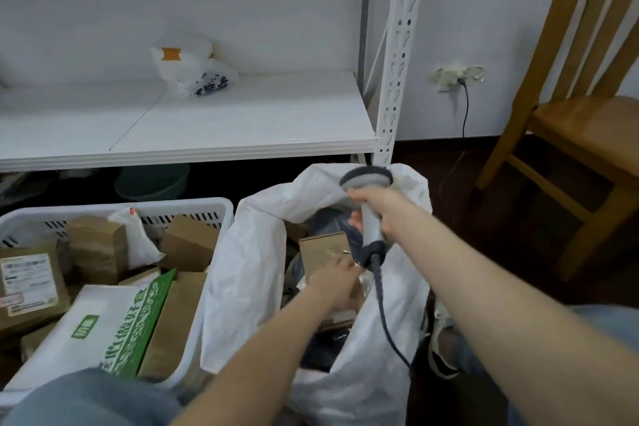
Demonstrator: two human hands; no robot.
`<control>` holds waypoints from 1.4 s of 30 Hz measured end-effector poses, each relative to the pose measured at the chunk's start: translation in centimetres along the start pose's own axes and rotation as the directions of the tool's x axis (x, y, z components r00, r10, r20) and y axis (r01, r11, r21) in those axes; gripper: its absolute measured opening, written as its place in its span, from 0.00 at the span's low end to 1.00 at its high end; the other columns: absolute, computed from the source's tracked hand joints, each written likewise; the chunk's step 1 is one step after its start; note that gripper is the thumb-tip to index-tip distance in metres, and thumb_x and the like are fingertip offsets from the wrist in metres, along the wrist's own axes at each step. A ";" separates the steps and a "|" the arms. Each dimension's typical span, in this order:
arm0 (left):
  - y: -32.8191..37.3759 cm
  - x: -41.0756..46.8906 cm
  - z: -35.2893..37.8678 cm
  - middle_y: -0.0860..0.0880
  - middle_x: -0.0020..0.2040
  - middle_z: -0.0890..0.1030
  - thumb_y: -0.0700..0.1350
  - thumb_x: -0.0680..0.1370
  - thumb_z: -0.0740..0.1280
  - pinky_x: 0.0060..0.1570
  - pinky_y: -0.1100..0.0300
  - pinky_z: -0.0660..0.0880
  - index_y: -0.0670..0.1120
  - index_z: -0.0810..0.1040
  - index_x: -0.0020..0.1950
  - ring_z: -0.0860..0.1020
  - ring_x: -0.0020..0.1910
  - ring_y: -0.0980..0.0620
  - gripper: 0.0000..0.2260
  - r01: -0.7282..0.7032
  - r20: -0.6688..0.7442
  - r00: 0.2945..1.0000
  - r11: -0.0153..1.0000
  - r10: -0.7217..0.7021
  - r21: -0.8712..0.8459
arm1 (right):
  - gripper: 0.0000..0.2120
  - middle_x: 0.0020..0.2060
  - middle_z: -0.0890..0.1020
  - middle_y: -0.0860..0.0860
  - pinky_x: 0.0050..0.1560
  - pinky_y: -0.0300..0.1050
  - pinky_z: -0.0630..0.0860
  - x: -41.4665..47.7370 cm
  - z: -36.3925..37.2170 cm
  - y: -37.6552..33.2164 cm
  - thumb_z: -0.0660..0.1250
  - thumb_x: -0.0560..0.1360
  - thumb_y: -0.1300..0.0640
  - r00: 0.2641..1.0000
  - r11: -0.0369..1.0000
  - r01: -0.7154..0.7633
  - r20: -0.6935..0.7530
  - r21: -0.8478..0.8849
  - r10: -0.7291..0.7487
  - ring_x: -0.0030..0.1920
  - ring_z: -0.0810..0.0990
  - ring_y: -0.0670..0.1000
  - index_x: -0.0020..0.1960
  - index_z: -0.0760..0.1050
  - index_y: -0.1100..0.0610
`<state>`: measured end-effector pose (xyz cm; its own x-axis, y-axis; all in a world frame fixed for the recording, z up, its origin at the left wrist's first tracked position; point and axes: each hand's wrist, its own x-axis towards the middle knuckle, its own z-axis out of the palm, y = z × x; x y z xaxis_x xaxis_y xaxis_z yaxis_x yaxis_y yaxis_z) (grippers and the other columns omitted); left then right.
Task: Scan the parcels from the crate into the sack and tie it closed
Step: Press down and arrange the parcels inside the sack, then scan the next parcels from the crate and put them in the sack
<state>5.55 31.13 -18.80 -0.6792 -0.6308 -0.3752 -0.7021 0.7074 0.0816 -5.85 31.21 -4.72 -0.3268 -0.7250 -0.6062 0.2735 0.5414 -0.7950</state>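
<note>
A white woven sack (pixel 242 280) stands open in front of me, with brown boxes and a dark bag inside. My left hand (pixel 333 282) reaches into its mouth and grips a brown cardboard parcel (pixel 321 249). My right hand (pixel 380 207) holds a grey corded barcode scanner (pixel 368 183) above the sack's far rim, and also seems to pinch the sack's edge. To the left, a white plastic crate (pixel 214 209) is full of parcels: several brown boxes, a white-and-green box (pixel 114 328) and a white poly bag (pixel 138 239).
A white metal shelf (pixel 242 135) runs behind the crate, with a plastic bag (pixel 193 66) on it. A wooden chair (pixel 570 128) stands at the right. A wall socket (pixel 456 78) has a black cable hanging to the dark floor. My knees are at the bottom.
</note>
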 end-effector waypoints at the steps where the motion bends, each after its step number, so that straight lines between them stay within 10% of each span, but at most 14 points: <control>1: 0.4 0.7 1.0 0.42 0.77 0.55 0.51 0.80 0.61 0.70 0.39 0.59 0.49 0.56 0.77 0.53 0.76 0.38 0.28 0.009 0.050 0.999 0.999 -0.010 0.032 | 0.17 0.41 0.76 0.58 0.27 0.42 0.77 1.8 0.3 1.4 0.72 0.74 0.58 0.999 0.999 -0.026 -0.029 0.020 0.027 0.34 0.75 0.53 0.59 0.71 0.62; 5: 0.2 4.2 4.5 0.45 0.79 0.41 0.51 0.83 0.54 0.68 0.28 0.47 0.48 0.44 0.79 0.39 0.77 0.38 0.29 0.054 0.186 0.979 0.989 -0.080 0.141 | 0.37 0.43 0.77 0.59 0.42 0.51 0.80 7.5 0.3 5.4 0.79 0.60 0.55 0.985 0.994 -0.059 -0.156 0.091 0.072 0.40 0.77 0.57 0.64 0.71 0.65; 9: -4.0 6.3 6.1 0.47 0.79 0.39 0.56 0.75 0.68 0.64 0.26 0.53 0.57 0.50 0.78 0.41 0.76 0.34 0.37 0.115 0.178 0.975 0.986 -0.135 0.119 | 0.16 0.39 0.76 0.59 0.26 0.43 0.72 9.4 0.0 6.5 0.73 0.72 0.61 0.983 0.988 -0.078 -0.152 0.133 0.099 0.32 0.74 0.55 0.56 0.72 0.63; 17: -11.2 3.4 3.2 0.42 0.78 0.53 0.45 0.75 0.68 0.66 0.48 0.67 0.49 0.52 0.79 0.63 0.72 0.37 0.37 0.270 0.250 0.925 0.958 -0.287 0.102 | 0.15 0.49 0.76 0.60 0.28 0.43 0.72 10.7 1.4 7.5 0.74 0.71 0.58 0.986 0.994 -0.077 -0.145 0.079 0.088 0.47 0.76 0.58 0.53 0.73 0.60; 20: -9.1 2.7 0.1 0.43 0.68 0.70 0.48 0.78 0.61 0.59 0.50 0.68 0.47 0.66 0.72 0.70 0.65 0.42 0.21 0.058 -0.008 0.998 0.947 -0.058 0.316 | 0.16 0.51 0.77 0.60 0.30 0.43 0.73 10.2 2.0 6.7 0.74 0.71 0.58 0.989 0.996 -0.036 -0.138 0.084 0.047 0.49 0.77 0.59 0.54 0.73 0.62; 22: -9.1 2.5 -2.1 0.42 0.72 0.63 0.52 0.78 0.61 0.67 0.45 0.60 0.50 0.60 0.75 0.61 0.72 0.41 0.26 0.006 -0.179 0.979 0.874 0.094 0.487 | 0.13 0.51 0.78 0.60 0.31 0.44 0.74 9.7 2.2 6.0 0.74 0.72 0.58 0.988 0.997 0.001 -0.153 0.083 0.012 0.50 0.78 0.60 0.51 0.74 0.62; 25: -12.8 2.5 -3.8 0.44 0.79 0.43 0.56 0.80 0.59 0.70 0.31 0.42 0.56 0.49 0.79 0.41 0.77 0.39 0.30 0.159 -0.110 0.987 0.775 -0.116 0.611 | 0.10 0.53 0.78 0.61 0.33 0.47 0.76 9.1 2.4 5.8 0.74 0.71 0.59 0.985 0.998 0.034 -0.172 0.044 -0.026 0.53 0.78 0.62 0.43 0.73 0.60; 29: -19.1 1.9 -3.8 0.43 0.79 0.41 0.50 0.82 0.56 0.71 0.33 0.42 0.52 0.46 0.80 0.40 0.77 0.37 0.29 0.499 -0.124 0.836 0.649 -0.534 0.574 | 0.11 0.51 0.81 0.59 0.53 0.61 0.79 9.5 0.9 7.7 0.75 0.70 0.57 0.972 0.994 0.014 -0.234 -0.105 -0.039 0.51 0.80 0.60 0.44 0.74 0.59; 36: -15.2 5.0 -0.6 0.42 0.79 0.41 0.53 0.80 0.58 0.72 0.34 0.42 0.54 0.48 0.79 0.40 0.77 0.39 0.29 0.245 -0.128 0.970 0.814 -0.208 0.527 | 0.14 0.47 0.80 0.60 0.41 0.51 0.79 10.9 0.3 9.9 0.74 0.71 0.57 0.984 0.992 -0.051 -0.175 -0.116 0.031 0.45 0.78 0.58 0.52 0.76 0.62; 42: -18.1 1.5 0.6 0.44 0.79 0.43 0.51 0.81 0.59 0.73 0.36 0.45 0.53 0.54 0.79 0.41 0.78 0.40 0.27 0.386 -0.067 0.902 0.728 -0.426 0.566 | 0.10 0.38 0.77 0.56 0.46 0.52 0.80 9.3 0.5 9.1 0.73 0.73 0.56 0.992 0.997 -0.024 -0.127 -0.079 0.014 0.37 0.78 0.55 0.47 0.74 0.60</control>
<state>17.36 17.51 -21.37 -0.3280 -0.8920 -0.3110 -0.6527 0.4520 -0.6080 -5.91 29.18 -17.60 -0.4351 -0.6575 -0.6152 0.2091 0.5907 -0.7793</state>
